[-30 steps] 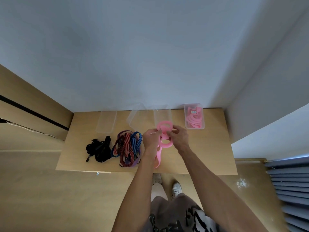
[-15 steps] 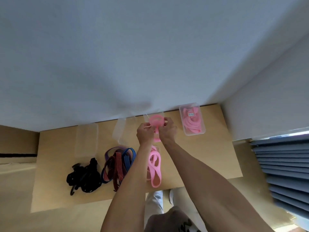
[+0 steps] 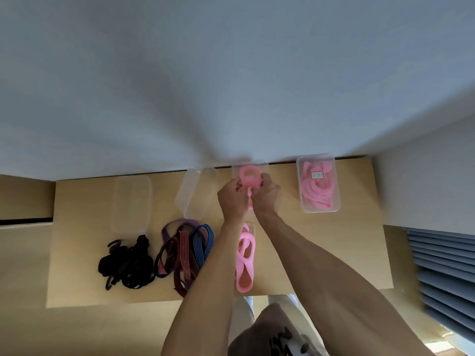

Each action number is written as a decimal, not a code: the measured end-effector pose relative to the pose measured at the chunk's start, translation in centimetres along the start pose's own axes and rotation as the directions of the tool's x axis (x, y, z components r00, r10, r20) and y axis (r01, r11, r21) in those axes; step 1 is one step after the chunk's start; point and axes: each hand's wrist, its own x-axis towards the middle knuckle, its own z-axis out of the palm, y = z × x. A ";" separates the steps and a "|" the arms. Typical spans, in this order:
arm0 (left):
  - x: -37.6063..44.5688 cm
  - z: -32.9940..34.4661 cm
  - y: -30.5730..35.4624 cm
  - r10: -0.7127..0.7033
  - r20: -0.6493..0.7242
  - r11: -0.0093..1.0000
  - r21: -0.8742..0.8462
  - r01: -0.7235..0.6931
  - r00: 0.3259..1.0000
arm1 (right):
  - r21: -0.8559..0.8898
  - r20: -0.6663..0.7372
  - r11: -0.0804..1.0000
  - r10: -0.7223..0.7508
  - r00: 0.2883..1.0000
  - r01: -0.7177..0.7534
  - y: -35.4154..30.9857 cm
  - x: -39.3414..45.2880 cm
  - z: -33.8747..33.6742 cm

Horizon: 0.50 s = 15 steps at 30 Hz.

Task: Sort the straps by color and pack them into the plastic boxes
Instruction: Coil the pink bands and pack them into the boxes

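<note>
Pink coiled strap (image 3: 248, 177) sat at frame centre, over a clear box (image 3: 264, 167) at the tabletop's (image 3: 354, 242) far edge; left hand (image 3: 233, 199) and right hand (image 3: 266, 197) each had a curled-finger grip on it. Another pink strap (image 3: 245, 260) lay below; filled box (image 3: 318, 183) right.

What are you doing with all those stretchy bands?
A person is sorting straps by color. Both hands, the left hand and right hand, hold a rolled pink strap over a clear box at the back of the table. Another box already holds pink straps. The black straps and striped straps lie unpacked.
</note>
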 end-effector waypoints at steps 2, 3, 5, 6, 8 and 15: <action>-0.2 0.2 -0.1 0.048 -0.023 0.993 0.104 -0.046 0.999 | -0.037 -0.001 0.999 -0.027 1.000 0.026 0.1 0.0 0.4; -0.3 0.2 -0.2 0.064 -0.021 0.986 0.156 -0.060 0.998 | -0.061 0.006 0.997 -0.045 0.999 0.046 0.2 -0.2 0.5; -0.6 0.0 -0.4 0.095 -0.032 0.965 0.248 -0.084 0.995 | -0.118 0.037 0.989 -0.083 0.996 0.087 0.2 -0.4 0.6; -0.7 -0.2 -0.5 0.118 -0.053 0.952 0.290 -0.098 0.992 | -0.137 0.048 0.985 -0.097 0.994 0.103 0.3 -0.4 0.6; -0.8 -0.5 -0.8 0.157 -0.087 0.929 0.351 -0.117 0.984 | -0.153 0.047 0.981 -0.117 0.992 0.123 0.6 -0.5 0.6; -0.5 -1.2 -0.8 0.159 0.038 0.909 0.385 -0.161 0.987 | -0.281 -0.062 0.943 -0.201 0.978 0.176 1.6 -1.2 -0.1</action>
